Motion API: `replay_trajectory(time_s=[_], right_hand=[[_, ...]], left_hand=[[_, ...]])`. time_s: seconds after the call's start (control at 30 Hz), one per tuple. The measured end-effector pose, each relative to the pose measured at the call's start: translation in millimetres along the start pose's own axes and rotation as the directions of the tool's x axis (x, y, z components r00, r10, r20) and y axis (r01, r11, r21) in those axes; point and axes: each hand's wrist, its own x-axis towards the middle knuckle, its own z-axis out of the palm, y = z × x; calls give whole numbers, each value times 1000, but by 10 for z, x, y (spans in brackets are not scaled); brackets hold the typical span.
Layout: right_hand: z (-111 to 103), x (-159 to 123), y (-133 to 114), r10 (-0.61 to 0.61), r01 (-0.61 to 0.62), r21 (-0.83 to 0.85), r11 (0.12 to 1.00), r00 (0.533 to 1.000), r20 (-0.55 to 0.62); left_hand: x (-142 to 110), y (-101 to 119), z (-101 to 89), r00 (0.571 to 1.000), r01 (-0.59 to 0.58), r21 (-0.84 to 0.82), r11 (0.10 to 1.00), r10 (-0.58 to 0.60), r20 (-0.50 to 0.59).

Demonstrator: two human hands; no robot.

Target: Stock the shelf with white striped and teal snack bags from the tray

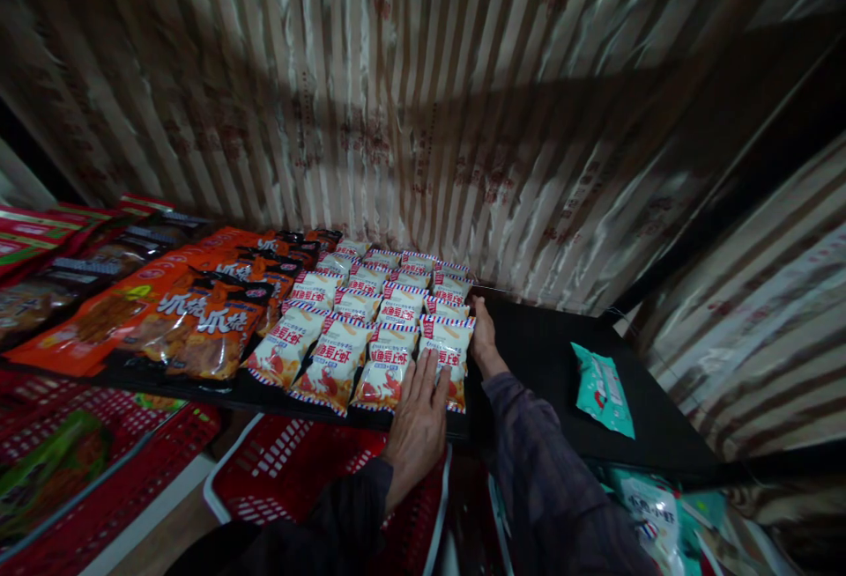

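Note:
Rows of white snack packets with red and blue striped edges lie flat on a dark shelf. My left hand rests flat, fingers stretched out, on the front packets of the right-hand rows. My right hand lies against the right side of the rightmost row, its fingers tucked behind the packets and partly hidden. Both sleeves are dark.
Orange and black snack bags fill the shelf to the left. A single teal packet lies on the shelf's right part. Red plastic baskets stand below. More teal and white packets sit at lower right. Striped wallpaper covers the wall.

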Motion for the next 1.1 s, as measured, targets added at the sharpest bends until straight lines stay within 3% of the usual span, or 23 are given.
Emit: replay_trajectory(time_s=[0.17,0.53,1.1], right_hand=[[-69,-105,-63,64,-66,-43,997,997,-49],[19,-211,-117,131,-132,-28,991,991,-41],[9,-395,-343,125,-125,-3,992,989,-76]], left_hand=[[-17,11,19,1000,-24,-14,1000,24,-9],[-29,-38,15,999,-46,-12,999,46,24],[-17,-53,42,998,-56,5,998,56,-5]])
